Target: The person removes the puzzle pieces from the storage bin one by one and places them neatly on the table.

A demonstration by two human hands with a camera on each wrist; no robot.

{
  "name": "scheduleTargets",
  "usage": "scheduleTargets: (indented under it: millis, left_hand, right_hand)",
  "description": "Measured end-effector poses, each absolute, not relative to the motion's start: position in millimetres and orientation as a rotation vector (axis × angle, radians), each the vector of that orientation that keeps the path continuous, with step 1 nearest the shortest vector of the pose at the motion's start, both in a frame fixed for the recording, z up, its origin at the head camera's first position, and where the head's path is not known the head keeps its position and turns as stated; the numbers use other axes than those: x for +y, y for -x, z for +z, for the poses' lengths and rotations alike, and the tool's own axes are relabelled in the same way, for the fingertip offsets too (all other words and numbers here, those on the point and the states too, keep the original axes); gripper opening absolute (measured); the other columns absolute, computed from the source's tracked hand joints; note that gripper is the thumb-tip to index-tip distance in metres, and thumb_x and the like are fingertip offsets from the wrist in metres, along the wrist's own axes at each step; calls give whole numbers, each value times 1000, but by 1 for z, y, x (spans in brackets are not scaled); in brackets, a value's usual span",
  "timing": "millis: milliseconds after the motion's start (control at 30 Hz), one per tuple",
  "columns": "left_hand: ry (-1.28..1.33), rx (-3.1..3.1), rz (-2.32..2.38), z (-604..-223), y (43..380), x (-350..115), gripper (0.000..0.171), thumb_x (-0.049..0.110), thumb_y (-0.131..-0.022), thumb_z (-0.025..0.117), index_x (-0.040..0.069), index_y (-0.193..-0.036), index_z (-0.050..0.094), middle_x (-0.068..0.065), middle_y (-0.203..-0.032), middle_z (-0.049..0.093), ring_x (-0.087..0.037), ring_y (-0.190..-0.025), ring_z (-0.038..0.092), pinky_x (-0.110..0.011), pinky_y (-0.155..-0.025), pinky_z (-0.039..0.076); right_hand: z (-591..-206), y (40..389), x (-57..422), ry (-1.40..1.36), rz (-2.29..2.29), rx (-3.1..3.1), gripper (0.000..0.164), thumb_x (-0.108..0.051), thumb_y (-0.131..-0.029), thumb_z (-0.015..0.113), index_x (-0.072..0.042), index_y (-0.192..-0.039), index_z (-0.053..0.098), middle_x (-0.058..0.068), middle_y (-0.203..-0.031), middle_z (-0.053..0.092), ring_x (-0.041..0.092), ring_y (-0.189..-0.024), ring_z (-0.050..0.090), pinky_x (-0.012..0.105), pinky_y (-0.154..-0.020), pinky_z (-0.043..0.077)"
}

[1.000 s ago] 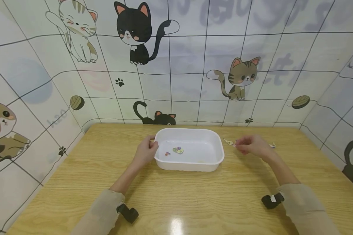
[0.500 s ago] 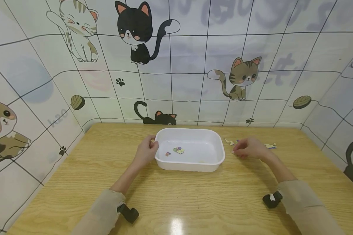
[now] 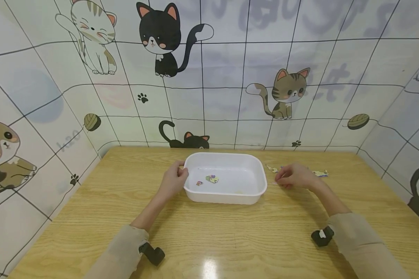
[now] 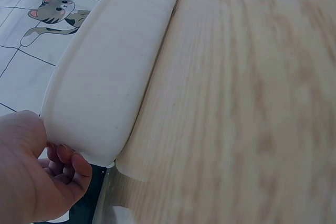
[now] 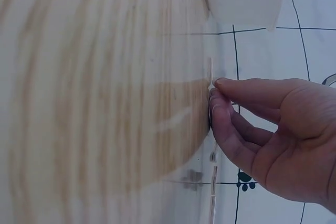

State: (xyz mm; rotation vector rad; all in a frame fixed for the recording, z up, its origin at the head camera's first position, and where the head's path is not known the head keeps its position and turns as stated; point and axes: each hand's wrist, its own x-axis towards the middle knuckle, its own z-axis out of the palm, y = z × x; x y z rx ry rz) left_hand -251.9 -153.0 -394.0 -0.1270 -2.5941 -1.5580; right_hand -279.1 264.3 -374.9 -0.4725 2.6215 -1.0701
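My left hand [image 3: 173, 179] grips the left end of a white plastic tray [image 3: 223, 198], thumb over the rim. The left wrist view shows the curled fingers [image 4: 67, 162] under that rim. Inside the tray lie a yellowish printed cutout [image 3: 213, 179] and a smaller pinkish one [image 3: 199, 183]. To the right of the tray, my right hand [image 3: 296, 176] is low at the table, pinching a thin pale flat piece [image 3: 274, 183] between thumb and fingertips. Seen by the right wrist camera, this flat piece [image 5: 211, 69] is edge-on; its print is hidden.
More printed cutouts lie on the wooden table [image 3: 209, 228]: a yellow one [image 3: 271, 169] behind the right fingertips and another [image 3: 321, 173] right of the hand. A cat-patterned cloth wall [image 3: 227, 104] encloses the back and sides.
My right hand has come slightly nearer the front edge, away from the cutouts at the back, and a pale piece now shows at its fingertips. The left hand and tray stay put.
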Motion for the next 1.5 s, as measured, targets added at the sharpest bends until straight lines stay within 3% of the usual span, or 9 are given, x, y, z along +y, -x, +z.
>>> scheduleTargets:
  millis: [467,933,1200,1500]
  left_hand:
    - [134,-2590,-1559,-396,251,-154,40,14,-100,52,-5,-136,54,-7,-79,55,-17,-65,49,-27,-56,41]
    - [140,-2581,-1560,-394,251,-151,41,13,-100,52,-6,-137,53,-6,-77,54,-17,-63,48,-26,-54,40]
    - [134,-2588,-1549,-395,251,-152,41,13,-100,52,-6,-137,53,-6,-77,53,-16,-64,48,-25,-55,40]
    - [125,-2591,-1559,-394,251,-151,42,13,-100,52,-6,-137,53,-7,-78,54,-16,-64,48,-26,-55,40]
  right_hand:
    - [-372,277,267,493,-1074,2631,20,-6,-94,66,10,-105,68,9,-81,68,19,-75,62,33,-67,57]
    - [-356,267,272,474,-1182,2716,37,-21,-102,59,9,-124,62,24,-117,66,30,-94,66,42,-81,56]
    - [-339,260,254,513,-1304,2762,34,-19,-102,59,7,-124,60,18,-105,68,34,-93,65,31,-67,54]
    - [-332,257,221,589,-1303,2820,33,-17,-100,63,7,-121,64,21,-108,70,32,-88,68,31,-73,56]
